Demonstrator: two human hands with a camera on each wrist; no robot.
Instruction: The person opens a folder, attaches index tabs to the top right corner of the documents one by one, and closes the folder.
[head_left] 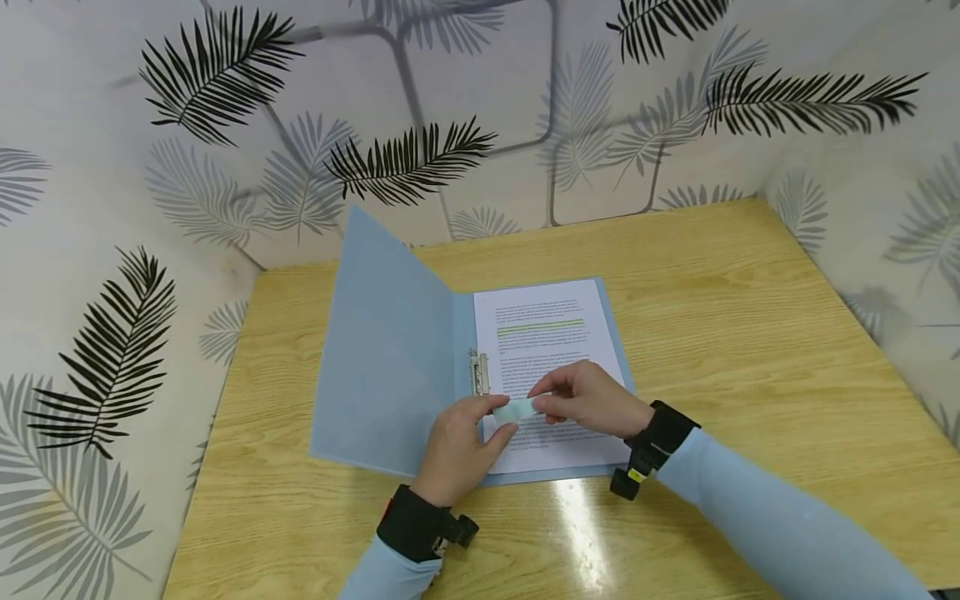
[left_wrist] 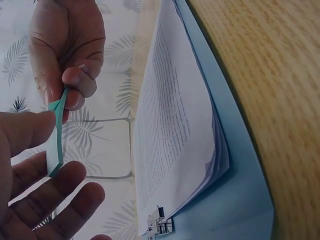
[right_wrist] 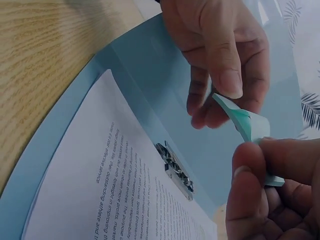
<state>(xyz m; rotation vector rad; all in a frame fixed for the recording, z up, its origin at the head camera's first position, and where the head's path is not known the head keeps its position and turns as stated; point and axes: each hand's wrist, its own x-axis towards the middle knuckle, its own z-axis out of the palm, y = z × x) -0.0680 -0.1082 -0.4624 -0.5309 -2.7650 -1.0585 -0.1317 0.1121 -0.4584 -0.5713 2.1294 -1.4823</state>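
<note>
Between my two hands is a small mint-green pad of sticky notes, held above the printed pages. My left hand pinches its left end between thumb and fingers. At the other end, my right hand grips the pad with thumb and fingertips. In the right wrist view, the top note of the pad bends away from the layers beneath it. The pages lie in an open light-blue folder, one line group marked in yellow highlighter.
A metal clip holds the pages along the folder's spine. The folder's cover stands raised on the left. Underneath is a wooden table, which meets a leaf-patterned wall at the back.
</note>
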